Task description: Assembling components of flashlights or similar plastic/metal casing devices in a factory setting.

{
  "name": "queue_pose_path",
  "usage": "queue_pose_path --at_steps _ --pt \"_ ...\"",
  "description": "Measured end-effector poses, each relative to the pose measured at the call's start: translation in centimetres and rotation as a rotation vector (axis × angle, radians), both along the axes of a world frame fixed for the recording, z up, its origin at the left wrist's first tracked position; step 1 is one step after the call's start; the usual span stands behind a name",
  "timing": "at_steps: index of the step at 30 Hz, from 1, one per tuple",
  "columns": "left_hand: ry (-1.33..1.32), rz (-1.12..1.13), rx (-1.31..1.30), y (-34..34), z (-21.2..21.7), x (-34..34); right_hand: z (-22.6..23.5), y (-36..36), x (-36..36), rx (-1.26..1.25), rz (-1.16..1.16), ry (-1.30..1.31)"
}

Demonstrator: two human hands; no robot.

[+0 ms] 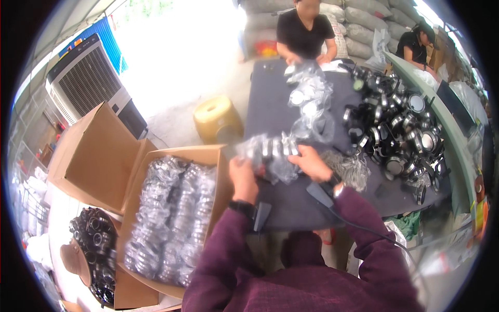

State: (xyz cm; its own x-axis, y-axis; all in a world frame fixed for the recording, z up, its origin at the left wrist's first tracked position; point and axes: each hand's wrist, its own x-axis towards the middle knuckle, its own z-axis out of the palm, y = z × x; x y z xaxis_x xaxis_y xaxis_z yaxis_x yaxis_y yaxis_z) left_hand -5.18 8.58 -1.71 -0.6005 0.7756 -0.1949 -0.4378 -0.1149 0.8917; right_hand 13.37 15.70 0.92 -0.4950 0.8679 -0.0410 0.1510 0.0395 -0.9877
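Both hands meet at the near left corner of the dark table (275, 112), sharing a row of clear plastic bags (270, 151) with round ringed pieces inside; the left hand (243, 179) grips the row's near end from below with fingers curled round it, the right hand (311, 162) lies over the other end with thumb and fingers closed on the plastic, so the row hangs level between them, seemingly kept together as one bundle; it sits right at the table's left edge, just beside the open cardboard box (171, 218), which stands lower on the person's left and is already packed with upright rows of the same bagged pieces; the box's flaps are folded outward, so its mouth stays open from above; a loose heap of black and silver round parts (400, 127) fills the table's right side, well apart from the hands; more crumpled clear bags (312, 99) trail up the middle toward a person in black at the far end (304, 31), and another person sits at the far right; the bare strip of table near the hands is narrow; the widest open room lies left, over the box; a yellow stool (218, 119) stands on the floor beyond the box; a basket of black parts (96, 249) rests at the lower left
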Motion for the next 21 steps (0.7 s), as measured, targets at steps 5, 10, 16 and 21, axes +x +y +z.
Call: queue_pose_path --at_steps 5,10,16,21 --pt "1.036 -0.063 -0.097 -1.4 -1.7 -0.1 0.4 0.1 -0.4 0.015 -0.020 -0.017" --pt "1.240 -0.294 -0.223 -1.7 2.2 -1.2 -0.2 1.3 0.0 -0.044 0.041 -0.030" --pt "1.142 -0.284 0.042 -0.4 1.4 -2.4 0.7 0.4 -0.7 -0.085 -0.011 0.056" --pt "1.107 -0.191 0.015 2.1 1.1 -2.3 0.7 0.9 -0.9 -0.101 0.055 0.038"
